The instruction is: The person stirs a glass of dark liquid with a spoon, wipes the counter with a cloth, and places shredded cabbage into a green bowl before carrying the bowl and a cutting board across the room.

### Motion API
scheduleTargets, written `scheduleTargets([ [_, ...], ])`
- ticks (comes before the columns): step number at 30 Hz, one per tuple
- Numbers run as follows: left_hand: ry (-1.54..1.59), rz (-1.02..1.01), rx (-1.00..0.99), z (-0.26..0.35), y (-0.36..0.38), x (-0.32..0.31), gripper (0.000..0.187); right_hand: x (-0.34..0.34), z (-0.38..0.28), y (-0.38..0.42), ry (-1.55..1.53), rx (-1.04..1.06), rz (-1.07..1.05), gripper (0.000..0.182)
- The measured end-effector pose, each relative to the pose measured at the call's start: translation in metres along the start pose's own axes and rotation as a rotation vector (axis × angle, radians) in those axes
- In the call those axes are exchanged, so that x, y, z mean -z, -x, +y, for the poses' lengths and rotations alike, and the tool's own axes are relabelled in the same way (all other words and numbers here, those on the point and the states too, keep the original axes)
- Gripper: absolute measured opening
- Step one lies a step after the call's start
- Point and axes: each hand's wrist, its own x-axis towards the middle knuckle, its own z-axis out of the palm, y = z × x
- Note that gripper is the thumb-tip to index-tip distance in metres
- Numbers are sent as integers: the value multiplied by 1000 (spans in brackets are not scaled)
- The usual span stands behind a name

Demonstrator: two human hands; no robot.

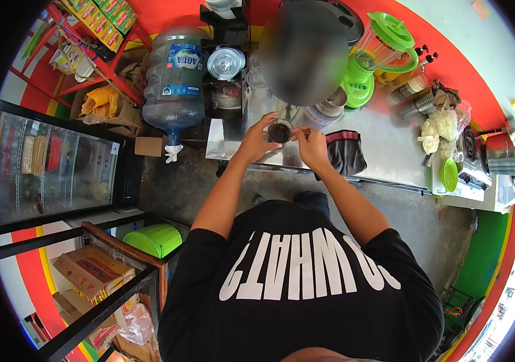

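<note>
My left hand (pixel 256 141) curls around the side of a small clear glass (pixel 279 133) with dark liquid in it, above the front part of the steel counter. At the glass's right rim, my right hand (pixel 312 147) is closed in a pinch. Whatever sits between those fingertips, if anything, is too small to make out. A folded black cloth item with a dark red band (pixel 345 152) lies just right of my right hand. Stacked bowls (pixel 328 110) stand behind it. A dark blurred round shape (pixel 303 51) hides part of the counter's back.
A green blender (pixel 366 66) stands at the back of the steel counter (pixel 390 145). Left of the counter is a large upside-down water bottle (pixel 175 78) with a tap. A glass-door fridge (pixel 52 163) stands at left, a green bin (pixel 154 240) below it. Bagged food (pixel 444 130) hangs right.
</note>
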Motion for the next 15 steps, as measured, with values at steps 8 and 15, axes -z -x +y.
scheduleTargets([
  [8, -27, -1, -22, 0, -1, 1, 101, 29, -20, 2, 260, 437, -64, 16],
  [15, -24, 1, -14, 2, -1, 0, 101, 36, -29, -7, 348, 608, -161, 14],
])
